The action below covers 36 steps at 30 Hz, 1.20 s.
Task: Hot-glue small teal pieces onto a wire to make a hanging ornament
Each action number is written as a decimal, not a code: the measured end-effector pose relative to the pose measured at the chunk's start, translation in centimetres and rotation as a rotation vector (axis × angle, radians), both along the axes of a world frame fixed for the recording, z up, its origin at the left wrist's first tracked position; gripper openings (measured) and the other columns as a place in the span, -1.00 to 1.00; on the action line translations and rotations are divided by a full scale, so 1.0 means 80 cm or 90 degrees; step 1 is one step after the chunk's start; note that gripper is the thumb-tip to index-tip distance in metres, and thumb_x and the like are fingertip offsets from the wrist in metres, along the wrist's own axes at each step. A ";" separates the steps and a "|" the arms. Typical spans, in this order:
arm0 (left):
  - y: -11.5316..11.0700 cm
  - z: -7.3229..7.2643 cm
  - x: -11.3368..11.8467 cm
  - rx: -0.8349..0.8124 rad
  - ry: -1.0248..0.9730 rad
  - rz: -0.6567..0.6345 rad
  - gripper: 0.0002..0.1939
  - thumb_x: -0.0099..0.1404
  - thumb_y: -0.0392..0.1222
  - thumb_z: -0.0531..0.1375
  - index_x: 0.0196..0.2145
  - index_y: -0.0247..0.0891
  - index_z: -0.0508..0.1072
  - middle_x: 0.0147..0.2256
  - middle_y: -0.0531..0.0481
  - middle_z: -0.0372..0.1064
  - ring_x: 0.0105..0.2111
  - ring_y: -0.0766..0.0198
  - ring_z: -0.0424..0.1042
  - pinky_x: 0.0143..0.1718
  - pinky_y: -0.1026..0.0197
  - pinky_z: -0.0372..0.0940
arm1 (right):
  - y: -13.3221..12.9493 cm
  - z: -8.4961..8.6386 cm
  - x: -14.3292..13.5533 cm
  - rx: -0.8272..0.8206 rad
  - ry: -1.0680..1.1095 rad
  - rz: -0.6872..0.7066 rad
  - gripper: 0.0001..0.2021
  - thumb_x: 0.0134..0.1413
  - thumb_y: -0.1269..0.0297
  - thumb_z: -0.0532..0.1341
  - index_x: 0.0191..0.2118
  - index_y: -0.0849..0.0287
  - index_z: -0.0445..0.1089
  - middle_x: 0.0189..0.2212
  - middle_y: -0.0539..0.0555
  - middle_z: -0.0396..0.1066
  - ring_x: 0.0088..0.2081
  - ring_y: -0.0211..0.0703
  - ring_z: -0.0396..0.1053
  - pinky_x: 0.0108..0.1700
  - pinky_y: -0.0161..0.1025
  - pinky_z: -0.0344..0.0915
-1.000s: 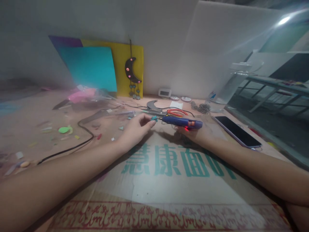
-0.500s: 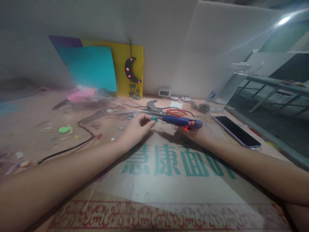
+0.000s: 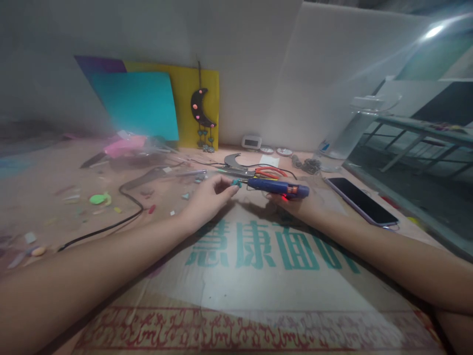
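A blue hot glue gun (image 3: 269,186) with a small red light lies in the grip of my right hand (image 3: 291,201), its nozzle pointing left. My left hand (image 3: 210,197) is closed, pinching a small teal piece (image 3: 237,183) between thumb and fingertips. The nozzle tip is at the teal piece; whether they touch I cannot tell. Just behind my hands lie a grey crescent moon (image 3: 232,160) and orange-handled pliers (image 3: 271,171). A dark moon ornament (image 3: 199,107) with pink dots and small hanging pieces stands against a yellow sheet (image 3: 185,79).
A phone (image 3: 362,201) lies at the right, with a clear plastic jug (image 3: 343,130) behind it. Coloured scraps, a green piece (image 3: 98,198) among them, and a black cable (image 3: 107,228) spread over the left. A small white digital clock (image 3: 252,142) stands by the wall.
The glue gun has shifted very slightly left along with my right hand. My left hand keeps its pinch on the teal piece, almost still.
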<state>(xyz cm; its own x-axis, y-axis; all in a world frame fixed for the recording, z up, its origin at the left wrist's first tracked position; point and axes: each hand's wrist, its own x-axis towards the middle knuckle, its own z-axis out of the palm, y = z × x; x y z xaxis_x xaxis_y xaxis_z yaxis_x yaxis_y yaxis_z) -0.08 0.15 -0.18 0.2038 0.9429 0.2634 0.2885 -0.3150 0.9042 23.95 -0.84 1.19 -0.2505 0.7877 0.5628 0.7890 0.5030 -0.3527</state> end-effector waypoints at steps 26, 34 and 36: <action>0.000 0.001 0.000 -0.015 0.010 0.003 -0.77 0.22 -0.03 0.21 -0.34 -0.27 0.39 -0.39 0.04 0.39 -0.39 0.28 0.35 -0.33 0.24 0.21 | 0.002 0.000 0.002 -0.022 0.015 0.034 -0.75 0.00 0.05 0.30 -0.49 0.10 0.40 -0.54 0.03 0.45 -0.46 -0.07 0.42 -0.37 -0.16 0.39; 0.000 0.001 -0.001 -0.014 0.003 0.007 -0.76 0.21 -0.02 0.22 -0.35 -0.26 0.40 -0.38 0.03 0.41 -0.38 0.26 0.36 -0.30 0.21 0.22 | 0.006 -0.006 0.004 -0.024 0.050 0.086 -0.77 -0.02 0.05 0.31 -0.46 0.07 0.37 -0.53 0.02 0.42 -0.47 -0.07 0.40 -0.40 -0.14 0.40; 0.001 0.000 -0.001 -0.009 0.005 0.006 -0.77 0.21 -0.02 0.22 -0.36 -0.26 0.39 -0.39 0.04 0.41 -0.37 0.26 0.36 -0.28 0.21 0.22 | 0.005 -0.006 0.005 -0.025 0.086 0.096 -0.74 -0.04 0.00 0.32 -0.45 0.05 0.35 -0.53 0.02 0.40 -0.46 -0.06 0.39 -0.40 -0.12 0.39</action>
<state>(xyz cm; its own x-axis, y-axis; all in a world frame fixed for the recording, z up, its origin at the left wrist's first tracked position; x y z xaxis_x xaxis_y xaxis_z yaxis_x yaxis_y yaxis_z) -0.17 0.20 -0.15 0.1962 0.9487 0.2481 0.2985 -0.2988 0.9064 24.35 -0.42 0.75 -0.2918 0.7690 0.5688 0.6501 0.5957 -0.4718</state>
